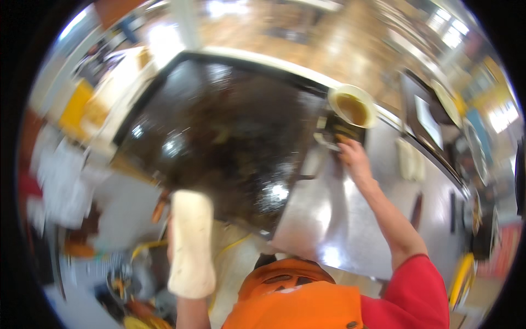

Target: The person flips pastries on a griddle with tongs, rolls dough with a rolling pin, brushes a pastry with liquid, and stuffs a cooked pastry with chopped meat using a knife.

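Note:
A long, flat, cream-coloured piece of dough (192,246) lies over my left hand (169,238) and wrist. It hides most of that hand; only a strip of fingers shows at its left edge. Before me is a wide dark griddle plate (230,123) with a shiny, oily surface. Out to the right, my right hand (354,159) has its fingers on a short brown handle (344,139); blur hides what tool it belongs to. Just beyond the fingers, a pale bowl (372,109) holds amber liquid (351,109), perhaps oil, beside a dark container (339,126).
A steel worktop (312,218) adjoins the griddle on the right, bearing pale rolls, perhaps dough (411,160), and a dark slender tool (417,209). Beyond it stands a dark tray or box (427,111). White cloth or bags (65,181) hang at the left.

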`<state>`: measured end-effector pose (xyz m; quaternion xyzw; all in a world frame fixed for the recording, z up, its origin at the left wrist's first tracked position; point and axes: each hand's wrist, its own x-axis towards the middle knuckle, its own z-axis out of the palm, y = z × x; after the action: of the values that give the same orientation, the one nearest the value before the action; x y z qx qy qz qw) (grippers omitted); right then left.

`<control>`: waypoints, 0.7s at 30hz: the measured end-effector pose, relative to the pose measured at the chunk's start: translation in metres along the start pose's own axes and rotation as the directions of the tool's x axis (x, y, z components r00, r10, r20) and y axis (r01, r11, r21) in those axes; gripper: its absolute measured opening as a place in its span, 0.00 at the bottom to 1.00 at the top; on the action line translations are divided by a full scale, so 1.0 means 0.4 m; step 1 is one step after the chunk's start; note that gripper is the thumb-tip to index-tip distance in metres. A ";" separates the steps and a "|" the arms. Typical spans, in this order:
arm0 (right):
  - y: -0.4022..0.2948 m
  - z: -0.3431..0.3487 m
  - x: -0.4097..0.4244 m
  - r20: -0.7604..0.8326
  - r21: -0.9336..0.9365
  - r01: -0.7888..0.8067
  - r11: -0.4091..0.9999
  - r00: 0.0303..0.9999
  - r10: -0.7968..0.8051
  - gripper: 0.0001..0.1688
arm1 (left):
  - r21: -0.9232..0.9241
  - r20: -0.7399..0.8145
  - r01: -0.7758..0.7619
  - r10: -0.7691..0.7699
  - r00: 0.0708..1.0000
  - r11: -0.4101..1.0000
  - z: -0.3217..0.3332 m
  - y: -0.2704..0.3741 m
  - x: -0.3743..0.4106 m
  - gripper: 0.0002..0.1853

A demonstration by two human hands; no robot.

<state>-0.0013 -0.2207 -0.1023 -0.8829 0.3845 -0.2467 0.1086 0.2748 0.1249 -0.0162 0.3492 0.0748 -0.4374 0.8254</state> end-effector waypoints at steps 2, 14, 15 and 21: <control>-0.008 -0.071 -0.015 -0.037 0.098 0.013 0.995 0.999 -0.009 0.20 | 0.046 0.026 -0.004 0.002 1.000 0.999 0.024 -0.006 0.033 0.23; 0.032 -0.279 0.068 -0.024 0.204 -0.001 0.979 1.000 0.006 0.19 | 0.165 0.188 0.004 -0.036 0.982 0.986 0.184 -0.083 0.129 0.24; 0.065 -0.253 0.081 -0.069 0.238 0.026 0.971 0.998 -0.010 0.20 | 0.173 0.197 -0.002 -0.032 0.980 0.985 0.199 -0.089 0.134 0.24; 0.182 -0.178 0.102 -0.003 0.871 -0.280 0.403 0.819 0.574 0.16 | 0.172 0.265 0.048 -0.093 0.960 0.984 0.288 -0.169 0.168 0.24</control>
<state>-0.0602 -0.3004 -0.0548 -0.5373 0.4436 -0.4951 0.5190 0.2422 -0.0195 0.0061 0.3496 -0.0632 -0.5149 0.7801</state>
